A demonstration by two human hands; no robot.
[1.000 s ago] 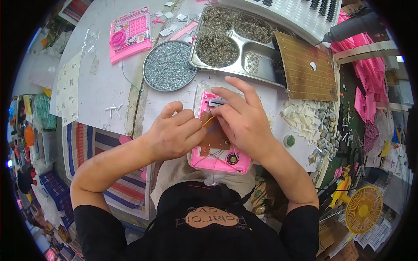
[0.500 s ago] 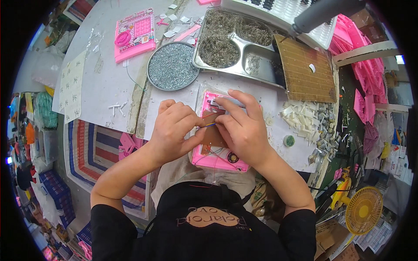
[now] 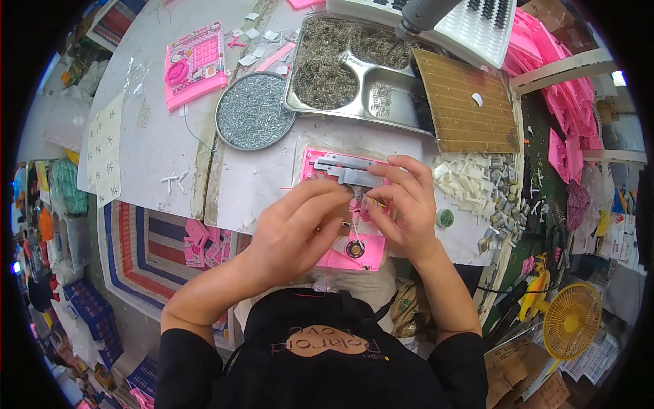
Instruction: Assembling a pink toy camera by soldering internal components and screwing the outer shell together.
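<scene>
A pink plastic toy housing [image 3: 370, 257] lies with its inside up at the table's near edge. Across its top runs a grey sliding mechanism [image 3: 344, 165], and near the bottom sits a round black speaker [image 3: 354, 249]. My left hand [image 3: 296, 225] reaches over the housing's left side with fingers bent together; what they pinch is hidden. Closed at thumb and forefinger, my right hand [image 3: 409, 215] pinches thin wires at the right side, where a bit of yellow shows. Its other fingers curve above the mechanism's right end.
Ahead are a round dish of small metal screws [image 3: 255, 109] and a steel tray of springs [image 3: 325, 82]. A brown board [image 3: 466, 102] leans over the tray's right end. A power screwdriver [image 3: 415, 17] hangs above. White plastic parts [image 3: 466, 184] and a green-topped roll [image 3: 445, 217] lie right.
My left hand has moved right and over the housing. The brown circuit board that showed between my hands is out of sight, and pink plastic shows there. The view has shifted slightly.
</scene>
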